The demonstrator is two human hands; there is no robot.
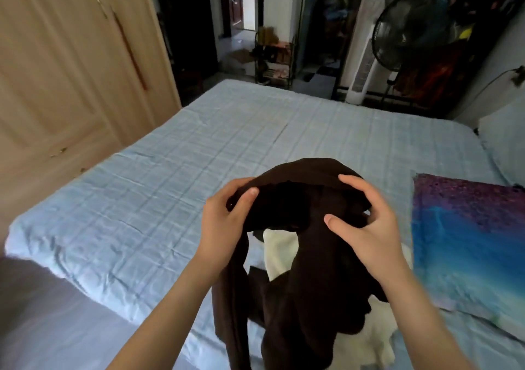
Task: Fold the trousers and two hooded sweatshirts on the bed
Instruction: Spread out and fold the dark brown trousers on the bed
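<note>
We see left hand (224,221) and right hand (366,227) fingers pinching brown garment (312,270) over bed (199,156); white garment (279,250) beneath, pillow (468,241) right, fan (409,28) beyond.

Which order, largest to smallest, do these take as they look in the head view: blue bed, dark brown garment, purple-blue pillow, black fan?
1. blue bed
2. dark brown garment
3. purple-blue pillow, cut by the frame edge
4. black fan, farther away, so true size unsure

A: Where sits the top garment (312,270)?
B: Over a second garment (279,248) on the bed (199,148), near edge. Right of both: pillow (466,244); left of bed: wardrobe (71,57); behind its far end: fan (412,31), rack (274,59).
</note>
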